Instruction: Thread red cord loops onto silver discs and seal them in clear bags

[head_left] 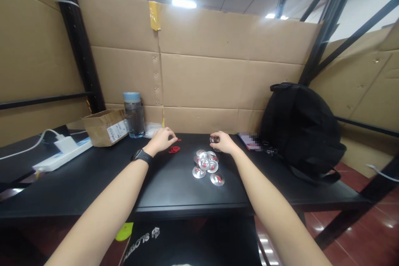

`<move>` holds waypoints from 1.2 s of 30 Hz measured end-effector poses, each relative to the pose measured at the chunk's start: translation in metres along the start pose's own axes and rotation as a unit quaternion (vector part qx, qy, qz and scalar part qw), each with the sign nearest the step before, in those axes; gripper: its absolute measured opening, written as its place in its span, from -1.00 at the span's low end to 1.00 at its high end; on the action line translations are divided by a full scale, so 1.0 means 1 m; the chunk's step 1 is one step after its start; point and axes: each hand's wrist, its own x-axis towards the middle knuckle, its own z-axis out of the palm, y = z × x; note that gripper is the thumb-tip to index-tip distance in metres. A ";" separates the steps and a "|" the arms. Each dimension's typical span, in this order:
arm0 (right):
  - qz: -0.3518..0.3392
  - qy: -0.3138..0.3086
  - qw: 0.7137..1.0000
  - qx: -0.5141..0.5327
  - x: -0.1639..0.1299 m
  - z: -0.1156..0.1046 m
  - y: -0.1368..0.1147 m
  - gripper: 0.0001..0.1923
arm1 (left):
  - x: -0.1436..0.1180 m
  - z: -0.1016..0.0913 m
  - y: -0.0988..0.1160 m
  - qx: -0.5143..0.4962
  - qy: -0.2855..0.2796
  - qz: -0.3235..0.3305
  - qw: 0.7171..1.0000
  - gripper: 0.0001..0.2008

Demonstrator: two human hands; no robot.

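Observation:
My left hand (162, 139) rests on the black table (93, 183), fingers curled over a small pile of red pieces (174, 149); one piece seems pinched at the fingertips. A black watch (141, 156) sits on that wrist. My right hand (222, 143) holds a small shiny metal disc (214, 139) just above the table. In front of it lies a cluster of several silver discs (207, 166) with red marks on them.
A black backpack (301, 129) stands at the right, a card (251, 141) beside it. A water bottle (134, 114), an open cardboard box (106, 126) and a white power strip (62, 153) sit at the left. Cardboard sheets wall the back.

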 end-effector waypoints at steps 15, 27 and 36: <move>0.037 -0.086 0.996 0.011 0.002 0.001 0.038 -0.65 | 0.002 -0.001 -0.019 -0.092 -0.110 0.046 0.989 -0.64; 0.020 -0.109 0.994 -0.019 -0.002 -0.013 0.020 -0.71 | -0.004 0.008 -0.025 -0.180 -0.216 0.005 0.960 -0.31; -0.023 -0.169 0.982 -0.075 -0.011 -0.018 -0.035 -0.82 | -0.003 0.010 -0.022 -0.138 -0.206 0.020 0.969 -0.65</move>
